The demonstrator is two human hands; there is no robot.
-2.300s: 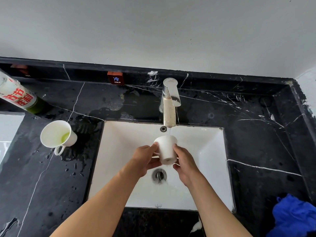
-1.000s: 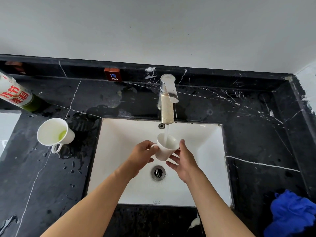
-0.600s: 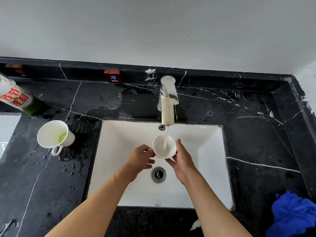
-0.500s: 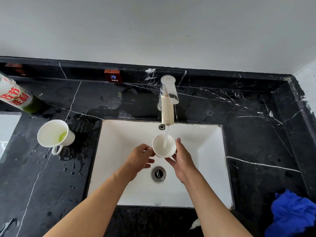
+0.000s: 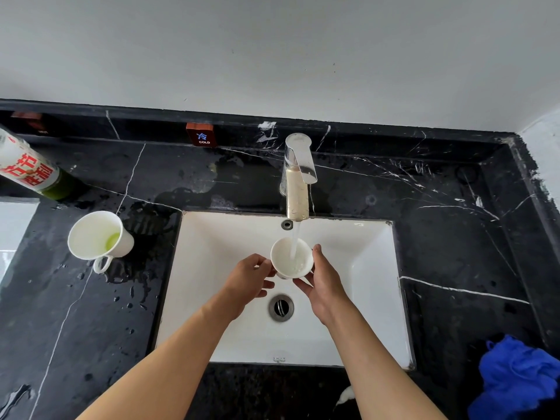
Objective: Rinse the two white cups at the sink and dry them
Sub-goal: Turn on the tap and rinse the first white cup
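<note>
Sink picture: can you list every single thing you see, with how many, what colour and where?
cup under the tap: 1, white, over the sink, water running in
cup on the counter: 1, white, left of sink, green liquid inside
sink: 1, white, centre
tap: 1, silver, behind sink
counter: 1, black marble, wet
bottle: 1, white and green, far left
cloth: 1, blue, bottom right
COLD sign: 1, red-brown, back ledge
hands: left hand and right hand, holding the cup under the tap

I can't see the held cup's [image 5: 291, 258] handle behind my left hand [image 5: 249, 280]. Left of the sink [image 5: 372, 268], the bottle [image 5: 28, 168] runs off frame; right of it, the blue cloth [image 5: 518, 380] is cropped too.
</note>
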